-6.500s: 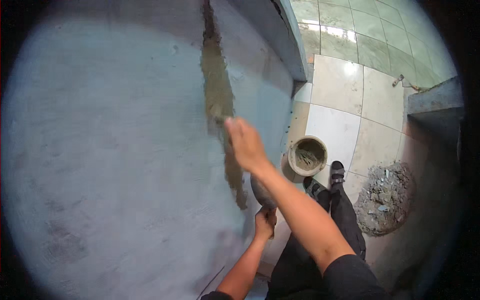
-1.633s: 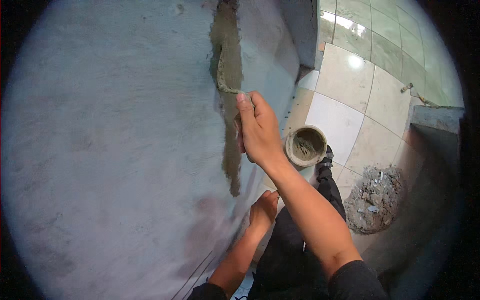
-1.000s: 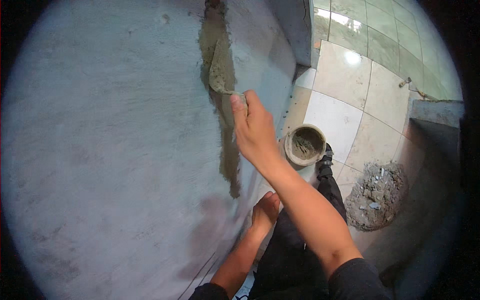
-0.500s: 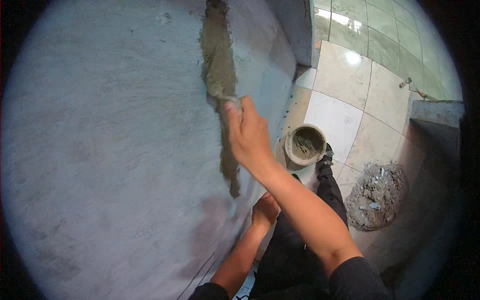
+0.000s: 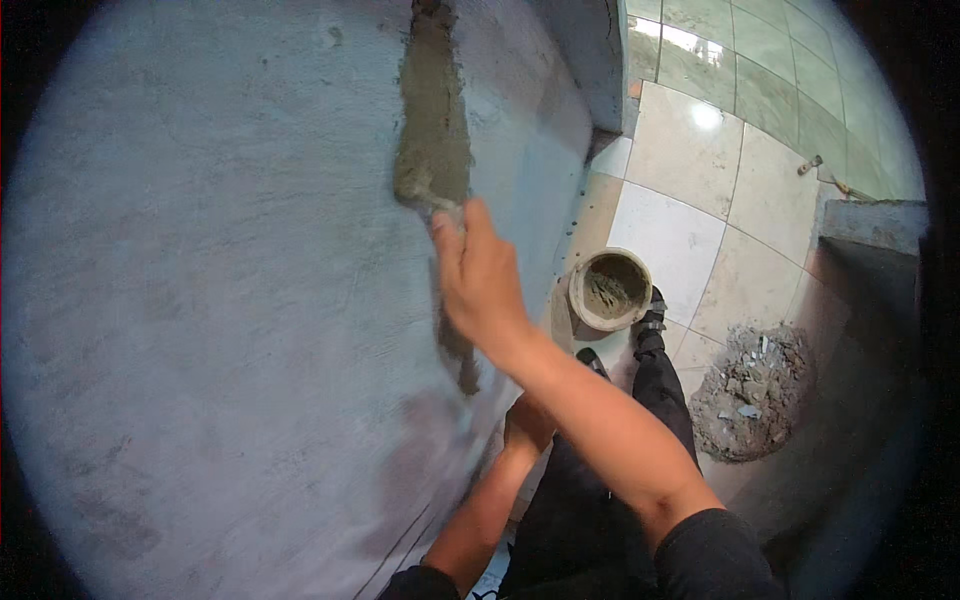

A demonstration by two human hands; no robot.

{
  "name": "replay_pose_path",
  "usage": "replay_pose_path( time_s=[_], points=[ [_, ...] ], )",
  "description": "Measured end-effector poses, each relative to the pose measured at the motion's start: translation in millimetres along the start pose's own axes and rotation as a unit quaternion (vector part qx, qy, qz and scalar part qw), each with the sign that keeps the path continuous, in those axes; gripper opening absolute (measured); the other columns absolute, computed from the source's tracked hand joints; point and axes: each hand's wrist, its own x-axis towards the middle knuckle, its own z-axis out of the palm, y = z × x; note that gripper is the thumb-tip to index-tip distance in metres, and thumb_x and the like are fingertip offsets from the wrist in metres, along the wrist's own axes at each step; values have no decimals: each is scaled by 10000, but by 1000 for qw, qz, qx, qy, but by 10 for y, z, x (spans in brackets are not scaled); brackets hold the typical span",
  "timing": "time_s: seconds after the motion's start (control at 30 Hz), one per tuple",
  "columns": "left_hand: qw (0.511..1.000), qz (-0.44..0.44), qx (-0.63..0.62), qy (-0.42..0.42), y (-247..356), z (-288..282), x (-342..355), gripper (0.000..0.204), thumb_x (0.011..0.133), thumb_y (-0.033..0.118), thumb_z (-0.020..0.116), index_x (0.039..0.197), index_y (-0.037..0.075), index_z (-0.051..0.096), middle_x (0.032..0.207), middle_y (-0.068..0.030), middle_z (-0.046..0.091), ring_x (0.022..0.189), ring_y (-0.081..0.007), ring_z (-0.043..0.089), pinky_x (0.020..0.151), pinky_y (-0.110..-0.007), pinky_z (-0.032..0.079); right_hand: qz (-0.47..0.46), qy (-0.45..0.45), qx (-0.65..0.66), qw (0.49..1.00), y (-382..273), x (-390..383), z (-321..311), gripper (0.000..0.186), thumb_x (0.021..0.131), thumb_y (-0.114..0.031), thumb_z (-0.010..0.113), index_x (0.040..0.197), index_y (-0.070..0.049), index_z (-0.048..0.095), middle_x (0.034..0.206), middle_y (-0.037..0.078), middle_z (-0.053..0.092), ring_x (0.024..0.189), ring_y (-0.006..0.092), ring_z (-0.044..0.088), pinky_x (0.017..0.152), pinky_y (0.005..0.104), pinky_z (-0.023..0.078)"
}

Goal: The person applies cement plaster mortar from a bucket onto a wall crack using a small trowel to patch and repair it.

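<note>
My right hand [image 5: 480, 285] is closed round the handle of a trowel [image 5: 420, 192], whose mortar-coated blade lies against the blue-grey wall [image 5: 250, 280]. Beneath the blade runs a long strip of grey-brown mortar [image 5: 432, 90]. The blade's outline is hard to tell from the mortar. Part of the strip's lower end shows below my right hand. My left hand [image 5: 527, 425] is low beside the wall, under my right forearm. Its fingers are mostly covered, so I cannot see whether it holds anything.
A round bucket [image 5: 578, 300] with mortar inside stands on the floor by my feet. To its right lies a heap of rubble [image 5: 755, 400] on the pale tiles [image 5: 690, 150]. A ledge [image 5: 875, 225] juts out at the far right.
My right hand and the trowel have shifted slightly left across the mortar strip, and the strip looks wider and smoother around the blade. My left hand is now more covered by my right forearm.
</note>
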Motion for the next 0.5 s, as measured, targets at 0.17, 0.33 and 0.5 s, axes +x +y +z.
replay_pose_path(
  time_s=[0.17,0.33,0.5],
  points=[
    [994,-59,-54,-80,-305,97,-122,415,996,252,569,1365,62,549,1372,-153,598,1321,-293,527,1117,-385,398,-25,-91,24,995,28,-437,47,300,1086,-310,523,1092,-13,478,727,276,611,711,525,603,605,557,443],
    [991,-67,-119,17,104,-141,54,266,1004,219,586,1171,48,703,1027,-226,681,974,-455,652,804,-526,523,-24,24,2,999,378,-115,-168,338,1092,-386,516,1104,-49,542,675,204,591,651,423,625,594,474,459],
    [980,-91,-160,73,191,-222,124,125,953,47,644,1024,-29,713,990,-261,690,910,-453,673,754,-467,531,-37,-37,48,997,604,230,-253,348,1091,-397,521,1091,-52,569,654,158,567,601,357,591,597,427,457]
  ],
)
